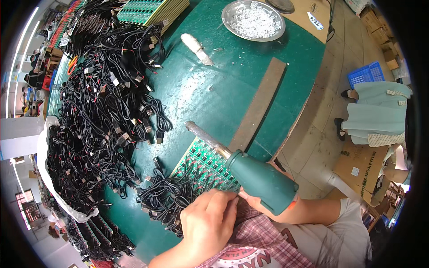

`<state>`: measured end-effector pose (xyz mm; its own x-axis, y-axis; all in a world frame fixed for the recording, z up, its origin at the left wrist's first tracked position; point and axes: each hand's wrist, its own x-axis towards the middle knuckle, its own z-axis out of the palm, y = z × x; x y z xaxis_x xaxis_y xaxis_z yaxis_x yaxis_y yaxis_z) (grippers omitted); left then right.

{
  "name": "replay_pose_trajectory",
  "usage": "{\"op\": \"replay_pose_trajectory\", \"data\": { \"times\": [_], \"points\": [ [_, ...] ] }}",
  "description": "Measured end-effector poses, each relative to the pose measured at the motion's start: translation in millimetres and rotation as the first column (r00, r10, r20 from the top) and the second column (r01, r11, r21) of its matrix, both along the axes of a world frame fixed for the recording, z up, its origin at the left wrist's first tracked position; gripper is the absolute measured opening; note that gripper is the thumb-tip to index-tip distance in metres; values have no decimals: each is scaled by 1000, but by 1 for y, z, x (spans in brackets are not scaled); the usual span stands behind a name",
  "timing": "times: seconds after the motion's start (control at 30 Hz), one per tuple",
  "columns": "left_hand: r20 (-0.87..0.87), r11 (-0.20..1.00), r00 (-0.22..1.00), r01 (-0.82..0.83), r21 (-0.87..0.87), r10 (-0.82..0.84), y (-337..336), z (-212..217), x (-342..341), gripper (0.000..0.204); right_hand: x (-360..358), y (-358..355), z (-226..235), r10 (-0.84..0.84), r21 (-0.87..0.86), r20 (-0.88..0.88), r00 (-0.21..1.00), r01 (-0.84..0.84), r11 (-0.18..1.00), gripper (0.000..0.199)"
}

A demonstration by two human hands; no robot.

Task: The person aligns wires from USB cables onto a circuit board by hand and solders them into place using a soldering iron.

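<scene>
My right hand grips a green-handled soldering gun; its long grey metal tip points up and left over a green circuit board. The board lies on the green table near its front edge, with several black wires attached to it. My left hand is closed, fingers pinched at the board's near edge next to the black wires. What it pinches is too small to tell.
A large heap of black cables covers the table's left. A metal dish of silvery scraps stands at the back, a flat metal bar lies right of centre, and stacked green boards sit far back. A person sits at the right.
</scene>
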<state>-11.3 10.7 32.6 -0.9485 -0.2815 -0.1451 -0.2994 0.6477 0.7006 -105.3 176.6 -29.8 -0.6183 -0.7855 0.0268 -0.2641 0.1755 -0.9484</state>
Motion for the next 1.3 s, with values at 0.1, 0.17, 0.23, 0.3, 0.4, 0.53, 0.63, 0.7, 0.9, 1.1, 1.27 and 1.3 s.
{"op": "replay_pose_trajectory", "data": {
  "times": [0.1, 0.17, 0.23, 0.3, 0.4, 0.53, 0.63, 0.7, 0.9, 1.1, 1.27, 1.3],
  "points": [
    [17, 997, 1000, -18, 78, 17, -2, 0, 4, 15, 3, 0, 2, -20, -75, 363, 932, 51, 996, 40],
    [162, 856, 977, -198, 477, 136, -2, 2, 10, 15, 5, -1, 10, 78, -244, 793, 605, 196, 950, 36],
    [296, 556, 914, -404, 726, 277, 0, 12, 13, 12, 6, 0, 13, 64, -223, 833, 549, 227, 948, 36],
    [258, 583, 908, -412, 700, 331, -17, 20, 19, 10, 4, 3, 15, 16, -159, 901, 434, 295, 942, 36],
    [-74, 891, 890, -443, 103, 451, -43, 71, 39, 11, -8, 13, 21, -69, -83, 859, 508, 271, 959, 35],
    [-43, 999, 999, -22, 37, 23, -39, 50, 7, 9, 0, 32, 15, -121, -20, 831, 543, 245, 969, 38],
    [171, 969, 985, -64, 238, 23, -18, 24, 3, 6, 0, 30, 13, -71, 1, 670, 739, 95, 995, 31],
    [207, 927, 978, -109, 358, 35, -12, 15, 8, 6, 2, 26, 5, -3, -62, 531, 847, 42, 997, 39],
    [288, 849, 954, -214, 484, 77, -4, 10, 10, 7, 4, 9, 12, 0, -17, 581, 814, 12, 1000, 16],
    [252, 846, 964, -206, 492, 88, -4, 5, 16, 12, 2, 4, 19, -31, 43, 570, 821, 8, 999, 17],
    [168, 940, 985, -90, 328, 36, 0, 2, 16, 8, 9, 2, 14, -29, -11, 667, 745, 48, 999, 22],
    [167, 940, 985, -90, 328, 36, 1, 0, 17, 8, 10, 2, 12, -34, -64, 770, 637, 130, 989, 25]
  ]
}}
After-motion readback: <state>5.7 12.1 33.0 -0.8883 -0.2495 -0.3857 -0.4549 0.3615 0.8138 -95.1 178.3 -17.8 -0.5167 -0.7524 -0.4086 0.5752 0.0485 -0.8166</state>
